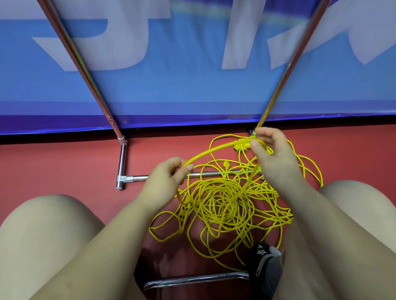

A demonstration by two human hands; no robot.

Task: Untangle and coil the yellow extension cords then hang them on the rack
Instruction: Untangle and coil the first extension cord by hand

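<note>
Red floor (50, 167) below, with a big blue and white banner (186, 79) standing behind. Two shiny metal rack poles (82, 71) rising up in front of the banner, joined to a low silver bar (137, 178) on the floor.

Sat with bare knees wide apart, a dark stool edge (194, 280) between them and a black and grey shoe (265, 263) near the right leg.

Tangled yellow extension cords (228, 202), thin and loopy, lay in a messy heap on the red floor, partly over the silver bar. Nothing coiled yet, nothing hung on the poles. Looked like the very start of the job.

Left hand (164, 184) pinched one yellow strand between thumb and fingers. Right hand (271, 153) curled round the yellow plug end (242, 144), held up just above the heap near the foot of the right pole. Same strand ran in a curve from one hand to the other.

Best way on from here, probably: keep hold of the plug end and follow that one strand slowly with the left hand. Lift it up and out of the heap, not sideways. No hard pulling, since tugging could make the knots tighter. Where a loop catches, shake it loose or pass the plug through. Then lay the free part into even rounds in one hand.
</note>
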